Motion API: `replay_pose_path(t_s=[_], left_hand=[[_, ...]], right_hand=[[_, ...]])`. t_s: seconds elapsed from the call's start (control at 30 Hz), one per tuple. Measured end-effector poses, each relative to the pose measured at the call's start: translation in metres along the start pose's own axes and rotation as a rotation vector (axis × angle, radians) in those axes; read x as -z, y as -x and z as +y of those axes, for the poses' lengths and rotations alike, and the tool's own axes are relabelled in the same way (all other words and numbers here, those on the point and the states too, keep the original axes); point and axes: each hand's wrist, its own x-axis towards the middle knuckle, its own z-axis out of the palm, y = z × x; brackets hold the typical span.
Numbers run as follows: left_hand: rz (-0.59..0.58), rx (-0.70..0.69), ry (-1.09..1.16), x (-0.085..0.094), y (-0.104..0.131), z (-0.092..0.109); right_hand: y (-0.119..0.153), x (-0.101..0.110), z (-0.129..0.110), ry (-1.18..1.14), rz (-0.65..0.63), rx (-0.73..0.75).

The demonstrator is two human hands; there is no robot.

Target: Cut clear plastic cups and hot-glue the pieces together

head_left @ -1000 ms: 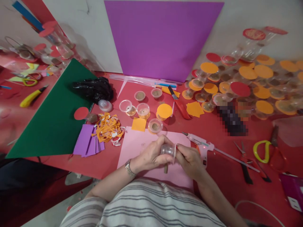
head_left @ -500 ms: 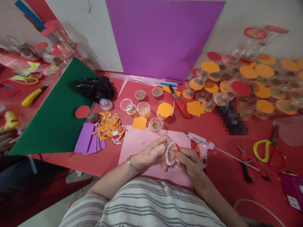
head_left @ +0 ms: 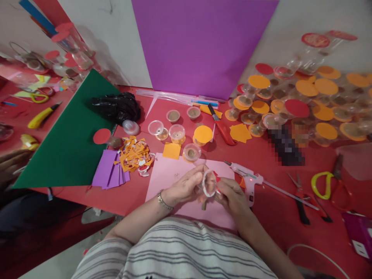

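Observation:
Over the pink sheet [head_left: 162, 170], my left hand [head_left: 188, 185] is wrapped round a small clear plastic cup [head_left: 209, 185], tilted so that its white-edged mouth faces up. At the right side of the rim, the fingers of my right hand [head_left: 234, 195] are closed, with a bit of red [head_left: 217, 178] showing beside them. Whether the red piece is attached to the cup I cannot tell. Something brownish [head_left: 204, 204] shows below the cup. Several similar cups stand beyond the sheet, among them one with brown contents [head_left: 192, 152] and one topped by an orange disc [head_left: 202, 134].
A glue gun [head_left: 247, 174] with a lit red light lies right of the sheet, near pliers [head_left: 299, 190] and scissors [head_left: 322, 185]. Orange scraps [head_left: 135, 155] and purple cards [head_left: 106, 168] lie left. A green board [head_left: 64, 143] separates off another person's hand [head_left: 13, 166]. Assembled cups [head_left: 308, 88] crowd the back right.
The cup has turned slightly in my hands, and the brownish part below it shows more. My right fingers have shifted a little along the rim. The other person's hand has moved.

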Motion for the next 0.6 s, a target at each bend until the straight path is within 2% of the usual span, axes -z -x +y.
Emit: replay_pose_path(t_s=[0.07, 0.2, 0.3, 0.43, 0.5, 0.6], left_hand=[[0.033, -0.019, -0.061, -0.002, 0.001, 0.004], [0.062, 0.017, -0.210, -0.004, 0.005, 0.012], [0.091, 0.044, -0.374, -0.001, 0.007, 0.016], [0.176, 0.023, -0.653, 0.000, 0.007, 0.019], [0.189, 0.023, -0.638, -0.001, 0.007, 0.018], [0.164, 0.055, -0.439, -0.003, 0.006, 0.015]], right_hand=[[-0.004, 0.002, 0.001, -0.043, 0.023, -0.039], [-0.009, 0.006, -0.002, -0.006, 0.048, -0.014], [-0.008, 0.005, -0.006, 0.169, 0.124, 0.031], [-0.006, 0.004, -0.010, 0.457, 0.196, 0.166], [-0.006, 0.004, -0.011, 0.507, 0.194, 0.227], [-0.006, 0.006, -0.012, 0.442, 0.154, 0.260]])
